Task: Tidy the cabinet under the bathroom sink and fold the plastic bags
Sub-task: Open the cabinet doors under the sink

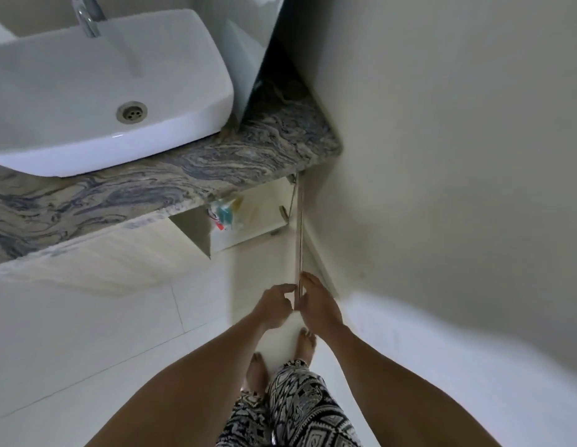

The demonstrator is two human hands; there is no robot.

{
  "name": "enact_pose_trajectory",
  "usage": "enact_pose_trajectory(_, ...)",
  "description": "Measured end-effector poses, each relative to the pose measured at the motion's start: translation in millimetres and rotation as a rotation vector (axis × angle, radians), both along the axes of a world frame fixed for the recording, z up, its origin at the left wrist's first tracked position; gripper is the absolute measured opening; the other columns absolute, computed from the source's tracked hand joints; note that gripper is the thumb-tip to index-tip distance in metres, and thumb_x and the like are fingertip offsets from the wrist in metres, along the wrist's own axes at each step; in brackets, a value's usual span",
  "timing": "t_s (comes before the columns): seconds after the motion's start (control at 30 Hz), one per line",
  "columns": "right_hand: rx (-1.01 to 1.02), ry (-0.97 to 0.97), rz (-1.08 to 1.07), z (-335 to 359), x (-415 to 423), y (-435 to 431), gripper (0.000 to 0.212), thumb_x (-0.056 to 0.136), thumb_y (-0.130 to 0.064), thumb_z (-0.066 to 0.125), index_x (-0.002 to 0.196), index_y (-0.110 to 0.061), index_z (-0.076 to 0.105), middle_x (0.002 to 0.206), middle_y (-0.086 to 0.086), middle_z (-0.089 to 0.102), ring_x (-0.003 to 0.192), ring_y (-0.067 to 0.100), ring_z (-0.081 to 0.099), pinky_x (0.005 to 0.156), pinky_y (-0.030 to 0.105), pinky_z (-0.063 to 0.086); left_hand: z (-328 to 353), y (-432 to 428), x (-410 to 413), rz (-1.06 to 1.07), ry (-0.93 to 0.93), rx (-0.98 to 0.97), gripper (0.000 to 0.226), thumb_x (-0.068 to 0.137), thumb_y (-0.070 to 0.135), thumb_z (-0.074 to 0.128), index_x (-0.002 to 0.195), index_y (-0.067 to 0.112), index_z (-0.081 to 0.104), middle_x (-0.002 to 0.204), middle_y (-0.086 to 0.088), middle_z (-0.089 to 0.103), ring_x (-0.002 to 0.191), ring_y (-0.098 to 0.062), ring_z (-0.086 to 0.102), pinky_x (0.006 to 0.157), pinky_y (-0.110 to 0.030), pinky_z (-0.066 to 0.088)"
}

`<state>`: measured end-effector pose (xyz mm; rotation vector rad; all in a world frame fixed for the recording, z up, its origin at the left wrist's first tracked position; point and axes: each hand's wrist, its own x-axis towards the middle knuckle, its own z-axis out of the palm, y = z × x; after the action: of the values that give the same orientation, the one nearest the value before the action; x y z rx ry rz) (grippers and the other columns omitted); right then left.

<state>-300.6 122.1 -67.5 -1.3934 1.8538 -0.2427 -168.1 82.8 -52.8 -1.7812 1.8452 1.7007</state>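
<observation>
The cabinet (pixel 248 235) under the sink stands open, its right door (pixel 300 233) swung out edge-on toward me. Inside, I see a small clump of plastic bags and packets (pixel 225 214), blue and clear with a red bit. My left hand (pixel 276 306) touches the door's left face near its outer end, fingers loosely curled. My right hand (pixel 318 304) lies flat against the door's right face, fingers straight. Neither hand wraps around the door edge.
A white basin (pixel 71 101) with a chrome tap sits on a marbled stone counter (pixel 145 188). A plain wall (pixel 442 156) stands close on the right of the door. Pale floor tiles (pixel 87 350) lie below, with my bare feet under my hands.
</observation>
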Motion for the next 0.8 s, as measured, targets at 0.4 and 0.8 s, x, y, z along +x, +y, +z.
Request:
enact_pose_trajectory(0.4, -0.065, 0.061, -0.194, -3, -141, 15, 0.064, 0.087, 0.006, 0.040, 0.145, -0.021, 0.045, 0.144, -0.002, 0.048, 0.128, 0.017, 0.049, 0.100, 0.030, 0.045, 0, -29, -158, -0.524, -0.262, -0.342, 0.074, 0.090, 0.005, 0.045, 0.156, 0.033, 0.024, 0.162, -0.003, 0.008, 0.138, -0.033, 0.030, 0.095, -0.046, 0.050)
enact_pose_trajectory(0.8, -0.101, 0.084, -0.050, -7, -178, 16, 0.049, 0.100, -0.005, 0.042, 0.149, -0.013, 0.039, 0.155, 0.002, 0.037, 0.143, 0.017, 0.035, 0.113, 0.027, 0.034, -8, -30, -179, -0.456, -0.228, -0.317, 0.080, 0.092, 0.001, 0.042, 0.159, 0.033, 0.013, 0.168, 0.005, -0.006, 0.145, -0.033, 0.031, 0.099, -0.046, 0.051)
